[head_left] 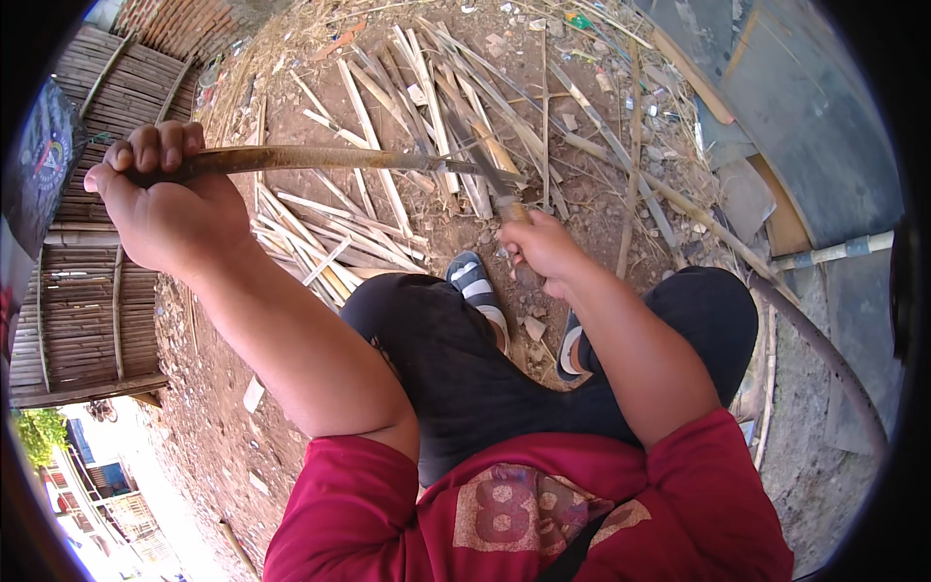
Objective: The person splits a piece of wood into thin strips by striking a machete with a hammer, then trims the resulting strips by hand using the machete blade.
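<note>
Left hand (170, 206) clutches bamboo (310, 159) at their ten o'clock — bracing it, I'd guess; right hand (541, 250), twelve o'clock, grips a knife (497, 182).

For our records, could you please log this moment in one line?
left hand: long brown bamboo strip; right hand: wooden-handled metal knife; knife crosses strip's right part

One wide, round view looks down from the head — near the left hand (177, 202) and right hand (543, 250), with the ground (218, 388) farther away
</note>
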